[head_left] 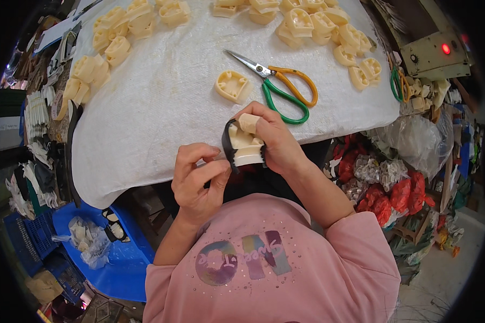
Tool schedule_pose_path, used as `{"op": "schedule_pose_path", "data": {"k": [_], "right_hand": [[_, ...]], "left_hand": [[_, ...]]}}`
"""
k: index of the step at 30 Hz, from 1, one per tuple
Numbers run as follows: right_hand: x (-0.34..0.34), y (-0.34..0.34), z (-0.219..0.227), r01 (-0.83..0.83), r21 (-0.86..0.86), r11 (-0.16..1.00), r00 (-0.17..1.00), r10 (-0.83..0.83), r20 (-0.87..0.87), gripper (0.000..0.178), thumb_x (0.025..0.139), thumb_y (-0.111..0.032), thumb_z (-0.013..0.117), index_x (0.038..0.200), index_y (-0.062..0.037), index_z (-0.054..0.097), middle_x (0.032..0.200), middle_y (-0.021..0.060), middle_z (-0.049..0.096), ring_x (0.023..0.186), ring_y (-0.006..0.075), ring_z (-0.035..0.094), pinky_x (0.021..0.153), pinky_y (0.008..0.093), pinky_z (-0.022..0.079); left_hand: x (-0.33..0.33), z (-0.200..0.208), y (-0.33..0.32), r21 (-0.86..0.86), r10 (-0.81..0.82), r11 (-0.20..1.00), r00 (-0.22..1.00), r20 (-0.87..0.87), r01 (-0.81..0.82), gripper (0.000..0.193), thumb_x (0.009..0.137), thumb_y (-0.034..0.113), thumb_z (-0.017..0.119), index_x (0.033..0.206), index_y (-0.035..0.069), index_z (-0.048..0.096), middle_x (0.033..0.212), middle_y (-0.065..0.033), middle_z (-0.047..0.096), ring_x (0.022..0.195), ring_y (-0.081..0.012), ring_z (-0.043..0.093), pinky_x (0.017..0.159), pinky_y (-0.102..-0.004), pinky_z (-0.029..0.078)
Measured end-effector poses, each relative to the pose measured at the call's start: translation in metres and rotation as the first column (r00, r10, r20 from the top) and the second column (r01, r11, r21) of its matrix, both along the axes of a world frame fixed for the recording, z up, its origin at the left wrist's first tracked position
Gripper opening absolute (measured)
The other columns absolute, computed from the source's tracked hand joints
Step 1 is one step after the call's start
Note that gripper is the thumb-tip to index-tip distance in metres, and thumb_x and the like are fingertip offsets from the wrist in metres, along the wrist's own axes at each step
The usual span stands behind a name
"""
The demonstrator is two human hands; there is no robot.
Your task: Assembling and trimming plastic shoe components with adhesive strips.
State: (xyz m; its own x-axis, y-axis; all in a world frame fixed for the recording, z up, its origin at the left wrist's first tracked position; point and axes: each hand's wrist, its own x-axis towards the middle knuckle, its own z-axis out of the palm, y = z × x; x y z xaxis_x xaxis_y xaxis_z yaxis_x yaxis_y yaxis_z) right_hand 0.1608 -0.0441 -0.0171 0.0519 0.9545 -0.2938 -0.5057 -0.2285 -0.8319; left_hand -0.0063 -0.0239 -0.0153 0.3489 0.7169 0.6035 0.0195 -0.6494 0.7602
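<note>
My right hand (277, 137) is wrapped around a hollow cream moulded plastic piece (244, 141), its open side facing up. The thumb, which seems to have a cream covering on its tip, presses over the rim. A black strip (227, 137) runs around the piece's left side, and a white band (248, 157) shows along the near edge. With fingers pinched together, my left hand (196, 177) meets the lower end of the black strip. Just beyond my hands lie a loose cream plastic piece (233, 87) and scissors (285, 81) with one green and one orange handle.
White cloth (161, 113) covers the table. Cream pieces pile up along its far left (86, 75) and far right (323, 27). A blue chair (129, 269) holding a plastic bag stands lower left. Red and clear bags (399, 194) crowd the right, below a machine box (434, 56) with a red light.
</note>
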Motion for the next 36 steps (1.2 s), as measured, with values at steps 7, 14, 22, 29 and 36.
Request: {"op": "schedule_pose_path", "data": {"k": [7, 14, 22, 29, 36], "right_hand": [[-0.006, -0.002, -0.004, -0.078, -0.070, 0.995, 0.997, 0.077, -0.017, 0.010, 0.084, -0.013, 0.047, 0.087, -0.0047, 0.052, 0.079, 0.0025, 0.056, 0.066, 0.0077, 0.052, 0.058, 0.0231, 0.043], [-0.011, -0.004, -0.016, -0.120, 0.013, 0.993, 0.993, 0.120, -0.004, 0.018, 0.087, -0.020, 0.041, 0.086, -0.0048, 0.050, 0.076, 0.0028, 0.053, 0.062, 0.0080, 0.049, 0.051, 0.0234, 0.041], [0.029, -0.011, 0.004, -0.401, 0.269, 0.876, 0.847, 0.242, 0.474, 0.034, 0.091, -0.017, 0.055, 0.122, -0.0049, 0.053, 0.102, 0.0050, 0.057, 0.085, 0.0122, 0.056, 0.071, 0.0246, 0.048], [0.029, -0.012, 0.006, -0.437, 0.331, 0.836, 0.896, 0.371, 0.245, 0.027, 0.084, -0.005, 0.063, 0.110, 0.0006, 0.058, 0.104, 0.0064, 0.055, 0.088, 0.0125, 0.058, 0.074, 0.0241, 0.051], [0.032, -0.007, 0.014, -0.492, 0.376, 0.786, 0.806, 0.248, 0.537, 0.023, 0.078, -0.006, 0.065, 0.100, -0.0014, 0.059, 0.090, 0.0099, 0.057, 0.077, 0.0181, 0.061, 0.067, 0.0272, 0.051]], "left_hand": [[-0.002, 0.005, 0.000, 0.363, 0.201, 0.926, 0.951, -0.233, -0.106, 0.027, 0.063, -0.014, 0.065, 0.081, 0.006, 0.062, 0.098, -0.0098, 0.058, 0.085, -0.0262, 0.056, 0.068, -0.0303, 0.044], [0.008, -0.006, 0.002, 0.178, -0.078, 0.980, 0.992, -0.097, 0.094, 0.025, 0.071, -0.013, 0.063, 0.087, 0.003, 0.052, 0.101, -0.0168, 0.061, 0.102, -0.0420, 0.059, 0.085, -0.0434, 0.051], [-0.001, -0.004, 0.009, 0.089, -0.042, 0.995, 0.998, 0.040, 0.038, 0.025, 0.066, -0.015, 0.063, 0.084, 0.001, 0.057, 0.096, -0.0161, 0.063, 0.094, -0.0398, 0.062, 0.077, -0.0395, 0.054], [-0.003, -0.011, 0.005, 0.079, -0.078, 0.994, 0.995, 0.063, 0.073, 0.023, 0.068, -0.014, 0.062, 0.084, 0.001, 0.057, 0.097, -0.0163, 0.063, 0.094, -0.0388, 0.062, 0.076, -0.0398, 0.054], [-0.004, -0.007, 0.007, 0.113, -0.109, 0.988, 0.994, -0.003, 0.108, 0.024, 0.067, -0.015, 0.061, 0.084, 0.001, 0.057, 0.097, -0.0155, 0.063, 0.093, -0.0373, 0.063, 0.077, -0.0390, 0.053]]}}
